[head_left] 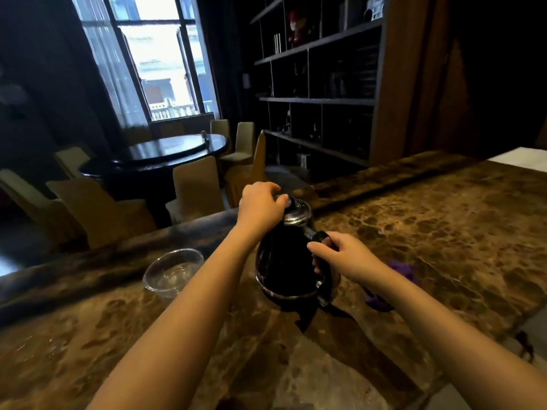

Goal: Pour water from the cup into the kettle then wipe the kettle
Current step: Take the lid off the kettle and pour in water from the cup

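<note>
- A black electric kettle (285,261) is standing upright on a brown marbled countertop (429,220), its long axis running vertically, between the person's two forearms.
- The left hand (260,207) is resting on top of the kettle, fingers curled down over the knob of the shiny metal lid (297,214); the lid is sitting on the kettle's mouth.
- The right hand (344,255) is wrapping around the kettle's black handle (321,241), thumb lying along its upper end and fingers closing around the grip below.
- The handle is pointing to the right, toward the right hand; the spout is not showing from this side.
- A clear plastic cup (173,272) is standing upright on the countertop just left of the kettle, beside the left forearm, its open mouth facing up and a little water sitting in the bottom.
- A purple cloth (399,272) is lying bunched on the countertop to the right of the kettle, partly hidden behind the right wrist and forearm.
</note>
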The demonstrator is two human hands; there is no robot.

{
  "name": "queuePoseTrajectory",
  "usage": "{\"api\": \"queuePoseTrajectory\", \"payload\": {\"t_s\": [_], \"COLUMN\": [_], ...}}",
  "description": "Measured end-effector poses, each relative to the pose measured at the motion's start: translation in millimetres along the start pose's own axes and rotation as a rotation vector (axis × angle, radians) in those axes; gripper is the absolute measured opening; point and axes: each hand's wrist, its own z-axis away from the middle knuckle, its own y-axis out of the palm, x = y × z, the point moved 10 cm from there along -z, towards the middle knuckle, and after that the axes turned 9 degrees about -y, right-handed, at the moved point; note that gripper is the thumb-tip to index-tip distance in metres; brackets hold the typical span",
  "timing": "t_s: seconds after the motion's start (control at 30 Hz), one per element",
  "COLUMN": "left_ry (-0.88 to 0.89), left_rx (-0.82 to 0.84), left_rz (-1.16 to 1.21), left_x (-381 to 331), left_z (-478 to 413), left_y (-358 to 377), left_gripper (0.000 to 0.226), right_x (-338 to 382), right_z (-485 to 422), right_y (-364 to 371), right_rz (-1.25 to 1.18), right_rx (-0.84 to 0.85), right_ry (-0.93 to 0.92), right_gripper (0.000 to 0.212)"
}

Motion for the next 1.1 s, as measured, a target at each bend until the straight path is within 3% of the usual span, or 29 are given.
{"api": "queuePoseTrajectory", "payload": {"t_s": [0.17,0.4,0.7,0.97,1.1], "left_ry": [0.108,0.164,0.215,0.134,0.045], "left_rx": [0.103,0.030,-0.061,-0.064,0.020], "left_rz": [0.041,0.210,0.223,0.288,0.377], "left_x": [-8,0,1,7,16], "left_z": [-5,-1,-2,-7,-8], "left_y": [15,14,14,17,26], "left_gripper": [0.023,0.025,0.020,0.017,0.017], "right_x": [-1,-11,-13,-8,-10], "right_z": [0,-5,-6,-10,-10], "right_y": [15,10,8,3,2], "right_rz": [-0.190,-0.220,-0.265,-0.218,-0.229], "right_rx": [0.022,-0.196,-0.216,-0.219,-0.222], "right_ry": [-0.032,-0.089,-0.106,-0.134,-0.120], "right_gripper": [0.027,0.031,0.035,0.042,0.042]}}
